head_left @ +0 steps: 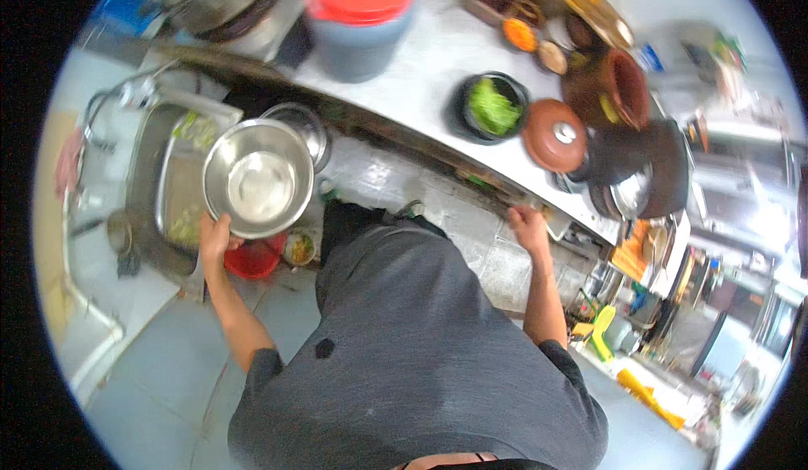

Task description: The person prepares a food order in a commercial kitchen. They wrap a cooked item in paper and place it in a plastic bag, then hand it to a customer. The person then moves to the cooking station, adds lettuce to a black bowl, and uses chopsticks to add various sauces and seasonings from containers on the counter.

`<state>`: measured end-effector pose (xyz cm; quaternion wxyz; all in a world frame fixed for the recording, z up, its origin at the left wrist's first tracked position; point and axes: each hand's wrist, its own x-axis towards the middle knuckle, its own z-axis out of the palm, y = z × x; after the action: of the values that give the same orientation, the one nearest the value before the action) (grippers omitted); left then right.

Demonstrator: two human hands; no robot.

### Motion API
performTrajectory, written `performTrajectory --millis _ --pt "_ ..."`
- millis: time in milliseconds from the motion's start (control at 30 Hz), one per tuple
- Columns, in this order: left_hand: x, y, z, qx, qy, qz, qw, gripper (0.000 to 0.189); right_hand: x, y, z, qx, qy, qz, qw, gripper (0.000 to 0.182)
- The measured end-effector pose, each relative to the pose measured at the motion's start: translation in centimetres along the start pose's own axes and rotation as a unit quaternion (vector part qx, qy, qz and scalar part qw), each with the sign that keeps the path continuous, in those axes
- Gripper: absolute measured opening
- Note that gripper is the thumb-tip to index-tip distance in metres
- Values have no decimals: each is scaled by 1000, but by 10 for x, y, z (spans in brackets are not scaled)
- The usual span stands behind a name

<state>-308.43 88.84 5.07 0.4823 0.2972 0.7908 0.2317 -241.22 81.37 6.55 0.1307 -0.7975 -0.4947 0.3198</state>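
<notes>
My left hand [218,235] grips the near rim of a stainless steel bowl [259,179], which is held out beside the sink [144,173]. The bowl's inside is shiny, and no food shows in it. Inside the sink sits a rectangular metal tray [183,195] with pale green vegetable bits. My right hand [529,225] hangs low by the front edge of the counter [410,104], fingers curled and blurred. Whether it holds anything is unclear. On the counter, a black pot [464,107] contains leafy greens [494,110], with a brown lid [555,134] beside it.
Below the bowl are a red basin [255,258] and a small container of scraps [299,247]. A red-lidded bucket [360,34] stands on the counter. Large dark pots [656,167] crowd its right end. A tap with a hose [136,91] rises behind the sink.
</notes>
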Motion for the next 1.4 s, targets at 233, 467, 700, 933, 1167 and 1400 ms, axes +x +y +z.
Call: performTrajectory --millis 233,467,700,933,1167,1400 --pt "69 -38 199 -75 -100 -28 992 42 -40 89 -22 19 18 69 997 26" --pt "151 6 410 -182 -102 -146 967 31 -119 153 -21 75 65 187 977 23" --pt "187 8 476 -305 -189 -162 919 41 -132 137 -4 235 13 322 917 28" --pt "68 89 408 91 -478 -129 864 37 102 -2 12 508 50 175 842 30" --pt "29 203 422 -137 -301 184 926 48 207 -32 51 552 8 259 793 20" --pt "47 256 471 -18 -340 135 930 64 150 -37 44 524 19 201 828 14"
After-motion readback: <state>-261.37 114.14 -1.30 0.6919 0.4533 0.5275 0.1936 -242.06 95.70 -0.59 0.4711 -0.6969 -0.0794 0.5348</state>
